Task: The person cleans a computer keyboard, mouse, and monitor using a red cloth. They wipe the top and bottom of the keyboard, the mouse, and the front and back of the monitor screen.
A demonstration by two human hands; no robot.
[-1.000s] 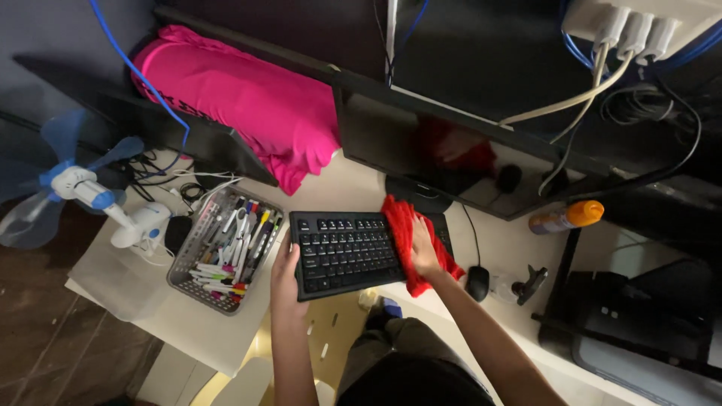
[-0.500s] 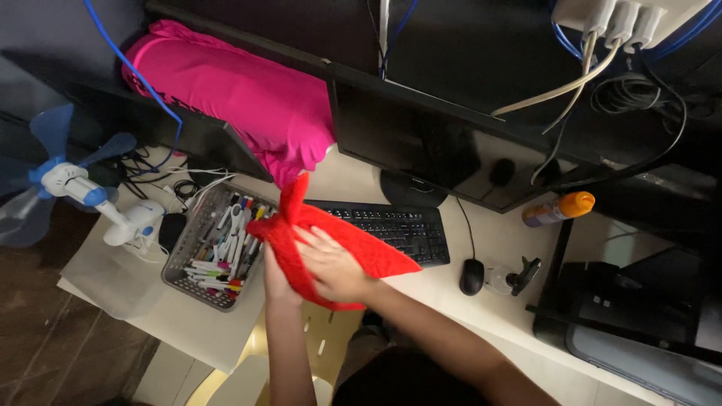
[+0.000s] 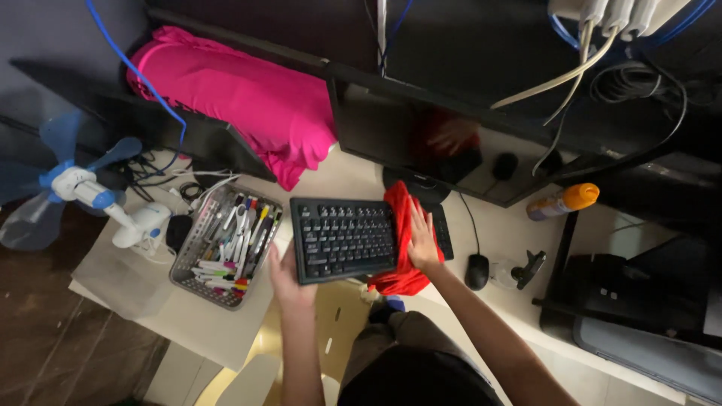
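On the desk (image 3: 226, 331), a black keyboard (image 3: 342, 239) is gripped at nine o'clock by the left hand (image 3: 289, 282), steadying it, while a red cloth (image 3: 402, 240) is pressed flat under the open right hand (image 3: 421, 242) at three o'clock.

In front of you a monitor (image 3: 444, 150) stands at the back of the desk, just behind the keyboard; its screen is dark and unlit, a wide black rectangle tilted in your view, with a dim reddish reflection near its middle; its round black foot sits on the pale desk below it. To your right, near the monitor's lower corner, a spray can (image 3: 560, 201) lies on its side; it is a slim cylinder with an orange cap and a pale label band, too blurred to make out more.
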